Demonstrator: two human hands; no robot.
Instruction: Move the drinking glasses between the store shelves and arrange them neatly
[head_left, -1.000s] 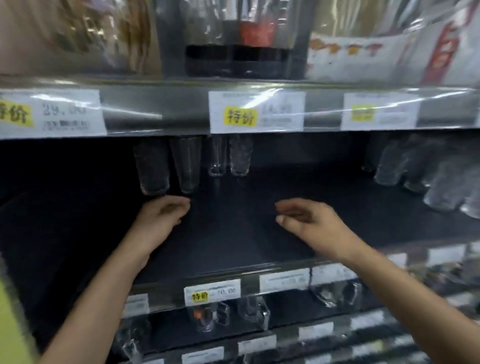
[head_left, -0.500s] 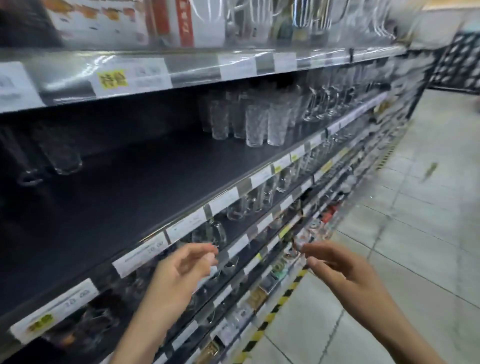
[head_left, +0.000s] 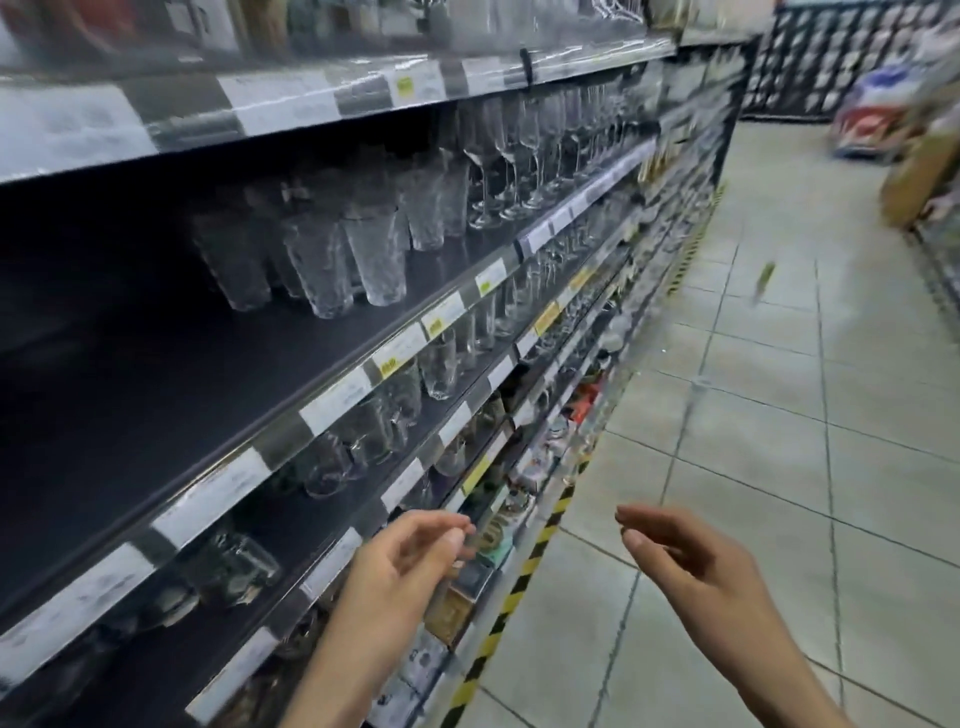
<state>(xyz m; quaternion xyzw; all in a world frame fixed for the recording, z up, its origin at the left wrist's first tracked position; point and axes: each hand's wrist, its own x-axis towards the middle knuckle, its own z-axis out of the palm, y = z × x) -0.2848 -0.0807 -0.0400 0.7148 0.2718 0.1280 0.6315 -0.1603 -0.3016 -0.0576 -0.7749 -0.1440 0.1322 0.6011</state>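
Textured tumblers (head_left: 332, 260) now sit closer in view than before, up-left of both empty, loosely open hands: left hand (head_left: 400, 566) and right hand (head_left: 691, 566), fingers curled, held out before the shelves.

Price tags (head_left: 332, 400) too blurred to read; far shelves (head_left: 691, 156) smeared, top-shelf goods cropped.

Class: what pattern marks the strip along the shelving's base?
Diagonal yellow and black hazard stripes, clearest in the head view.

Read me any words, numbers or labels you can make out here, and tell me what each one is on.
None can be read.
White price tags on the shelf edges: print blurred.
Yellow stickers on some tags: characters too blurred.
Boxes on the lower shelves: print too small.
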